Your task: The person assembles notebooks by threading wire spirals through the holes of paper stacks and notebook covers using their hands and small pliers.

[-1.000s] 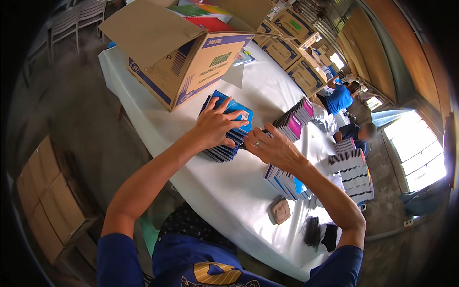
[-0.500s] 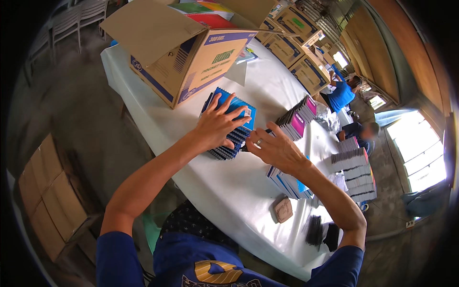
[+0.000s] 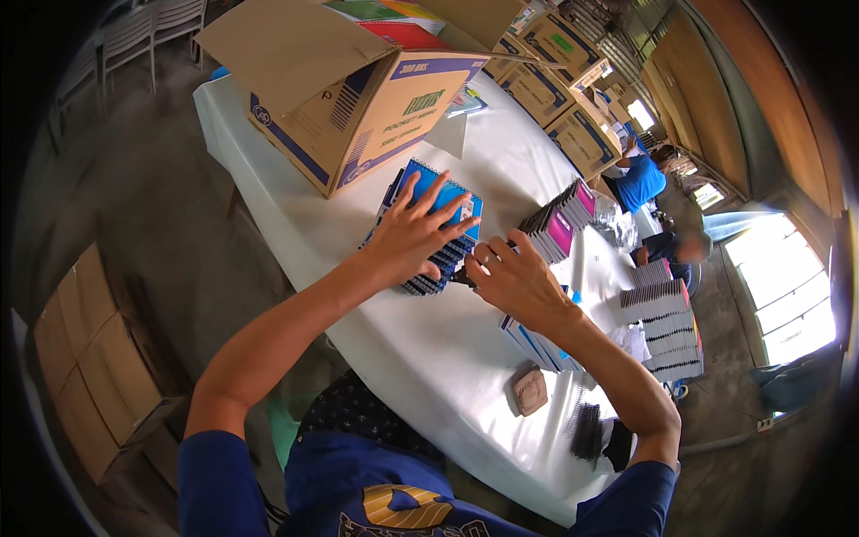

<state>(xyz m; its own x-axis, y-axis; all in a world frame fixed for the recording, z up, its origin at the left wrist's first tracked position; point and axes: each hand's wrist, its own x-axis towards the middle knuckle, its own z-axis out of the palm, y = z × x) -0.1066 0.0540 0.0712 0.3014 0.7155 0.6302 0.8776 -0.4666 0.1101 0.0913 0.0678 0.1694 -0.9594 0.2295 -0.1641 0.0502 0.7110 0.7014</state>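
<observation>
A stack of blue spiral-bound pocket notebooks [image 3: 433, 183] lies on the white-covered table, its wire coils showing along the edges. My left hand [image 3: 416, 226] rests across the top notebook with fingers spread, the thumb down against the stack's near side. At the stack's right edge my right hand [image 3: 514, 277] is closed, fingers curled round a small dark tool [image 3: 462, 276]. Most of that tool is covered by the fingers, so its kind cannot be made out. A ring shows on this hand.
Beyond the stack stands an open carton [image 3: 394, 121] with colourful notebooks inside. To the right are magenta-covered notebooks [image 3: 560, 229], a blue-and-white stack [image 3: 532, 340], taller notebook piles [image 3: 667, 327], a brown block [image 3: 530, 392] and black coils [image 3: 587, 431]. Two people sit farther off beside stacked cartons [image 3: 577, 134].
My right hand's fingers have shifted slightly and curled more beside the stack. The left hand stays spread on the top notebook. The whole view has moved a little.
</observation>
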